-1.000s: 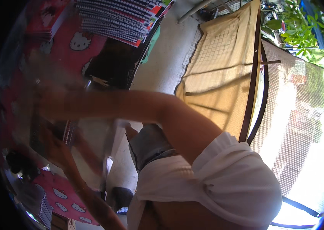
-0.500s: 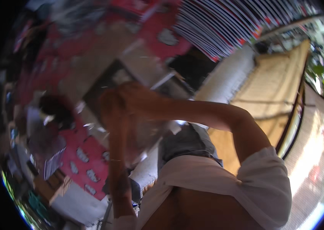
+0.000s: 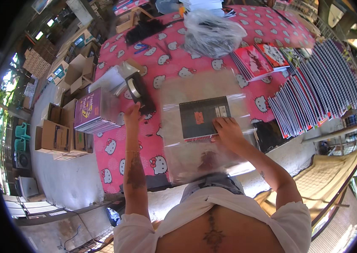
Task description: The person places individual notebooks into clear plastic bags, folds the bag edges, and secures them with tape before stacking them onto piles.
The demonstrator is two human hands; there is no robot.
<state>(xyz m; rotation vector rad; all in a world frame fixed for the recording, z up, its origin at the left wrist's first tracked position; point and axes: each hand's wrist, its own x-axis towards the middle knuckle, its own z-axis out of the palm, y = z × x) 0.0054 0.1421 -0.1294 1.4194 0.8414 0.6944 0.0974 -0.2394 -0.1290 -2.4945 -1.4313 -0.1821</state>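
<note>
A black spiral-bound notebook (image 3: 193, 109) with a small orange mark and a pale label lies on a transparent plastic sheet (image 3: 174, 158). My right hand (image 3: 228, 130) rests on the notebook's lower right part, palm down, fingers lying out on the cover. Left of the sheet stands a black tape dispenser (image 3: 145, 100) carrying a roll of tape (image 3: 134, 87). Just at its near end is my left hand (image 3: 131, 116), raised, fingertips drawn together; whatever they hold is too small to make out.
A table with a pink cat-print cover (image 3: 157, 164) bears everything. Stacked spiral notebooks (image 3: 313, 90) line the right side, with red-covered books (image 3: 252, 63) nearby. Crumpled plastic (image 3: 212, 33) lies at the back. Purple-covered books (image 3: 89, 107) and cardboard boxes (image 3: 56, 137) are left.
My hands, close together over the blurred work before, are now apart: the left beside the tape dispenser, the right flat on the notebook. The whole view has turned and become sharper.
</note>
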